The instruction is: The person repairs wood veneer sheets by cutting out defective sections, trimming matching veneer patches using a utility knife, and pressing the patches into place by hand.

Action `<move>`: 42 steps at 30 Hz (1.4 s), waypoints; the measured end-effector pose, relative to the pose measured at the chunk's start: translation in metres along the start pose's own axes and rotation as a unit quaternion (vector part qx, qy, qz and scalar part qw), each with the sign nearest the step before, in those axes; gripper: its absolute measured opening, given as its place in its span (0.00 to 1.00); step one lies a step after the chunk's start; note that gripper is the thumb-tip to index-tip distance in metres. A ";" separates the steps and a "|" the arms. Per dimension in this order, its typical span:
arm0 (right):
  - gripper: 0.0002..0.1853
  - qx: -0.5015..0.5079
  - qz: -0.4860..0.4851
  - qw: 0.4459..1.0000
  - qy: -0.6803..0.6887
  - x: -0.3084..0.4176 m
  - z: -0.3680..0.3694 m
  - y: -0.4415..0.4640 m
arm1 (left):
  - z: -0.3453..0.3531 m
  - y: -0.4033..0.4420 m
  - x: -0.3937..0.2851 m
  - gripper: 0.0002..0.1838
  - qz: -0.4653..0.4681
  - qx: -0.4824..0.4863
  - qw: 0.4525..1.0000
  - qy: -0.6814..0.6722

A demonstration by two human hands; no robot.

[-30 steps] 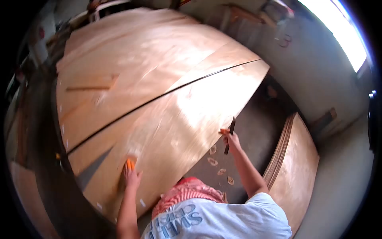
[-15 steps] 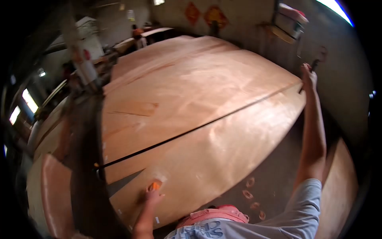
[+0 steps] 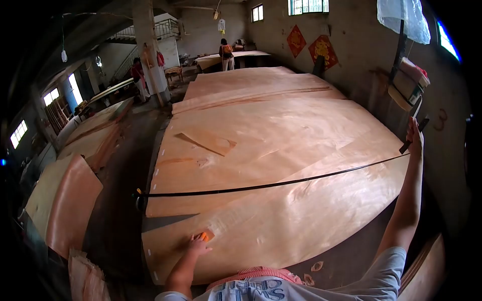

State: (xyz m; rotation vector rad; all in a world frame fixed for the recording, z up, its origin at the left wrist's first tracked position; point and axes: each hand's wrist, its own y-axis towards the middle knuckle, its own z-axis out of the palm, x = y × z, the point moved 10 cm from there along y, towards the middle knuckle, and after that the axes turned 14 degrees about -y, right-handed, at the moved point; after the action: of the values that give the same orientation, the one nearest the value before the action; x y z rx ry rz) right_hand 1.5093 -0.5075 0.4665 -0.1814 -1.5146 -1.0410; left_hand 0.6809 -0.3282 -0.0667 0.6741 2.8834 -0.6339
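A large wood veneer sheet (image 3: 301, 215) lies before me, with a long dark straight bar (image 3: 271, 185) across it. My left hand (image 3: 198, 246) is on the sheet near its left end, closed round a small orange object (image 3: 203, 237). At the far right end of the bar, my right hand (image 3: 414, 139) is raised, its fingers closed round a dark handle-like piece (image 3: 423, 125). A thin brown veneer strip (image 3: 201, 144) rests beyond the bar.
Veneer stacks (image 3: 75, 200) stand at the left, beside a pillar (image 3: 150, 55). One person (image 3: 227, 54) is at a far table and another (image 3: 138, 75) stands near the pillar. A shelf with boxes (image 3: 409, 83) hangs on the right wall.
My right hand has moved from the sheet's near edge to the bar's far right end. My left hand stays on the sheet. The view has tilted up, showing more of the room.
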 end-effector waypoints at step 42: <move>0.21 -0.074 0.010 0.997 -0.007 -0.029 0.003 -0.008 | -0.010 -0.015 -0.011 0.34 -0.067 -0.016 0.996 -0.053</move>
State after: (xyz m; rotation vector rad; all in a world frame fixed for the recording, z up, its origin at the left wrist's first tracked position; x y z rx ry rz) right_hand 1.5099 -0.4976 0.4378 -0.3067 -1.4450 -1.1390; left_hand 0.6835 -0.3408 -0.0502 0.4307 2.8499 -0.6180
